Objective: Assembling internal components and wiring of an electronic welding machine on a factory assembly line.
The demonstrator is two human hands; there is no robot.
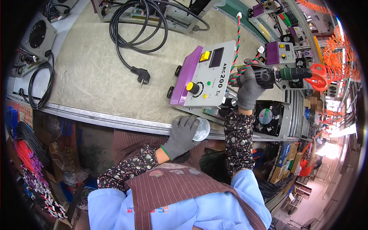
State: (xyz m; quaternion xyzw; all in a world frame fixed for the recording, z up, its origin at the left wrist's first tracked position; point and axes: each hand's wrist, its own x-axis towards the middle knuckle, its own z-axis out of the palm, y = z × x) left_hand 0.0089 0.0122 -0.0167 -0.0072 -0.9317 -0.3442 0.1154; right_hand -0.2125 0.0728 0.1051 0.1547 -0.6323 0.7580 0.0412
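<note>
My left hand [181, 135], in a grey glove, is at the bench's front edge. Its fingers curl beside a small round white dish [201, 129] of tiny shiny pieces, which it grips at the side. My right hand [249, 90], also gloved, wraps around a black power screwdriver [265, 78] with a green collar, held sideways. Left of the screwdriver stands a grey and purple welding machine front panel [209, 76] with a yellow switch, a yellow-topped knob and a dark display. A twisted red, green and black wire [238, 38] rises behind it. The screwdriver's tip is hidden.
On the bench [92, 73] lies a coiled black power cord [165, 34] with a plug [142, 75]. A black fan [268, 118] is at the right, near another purple-topped machine [278, 53]. Orange coiled hoses [337, 53] hang at right. Bundled wires [34, 165] hang at lower left.
</note>
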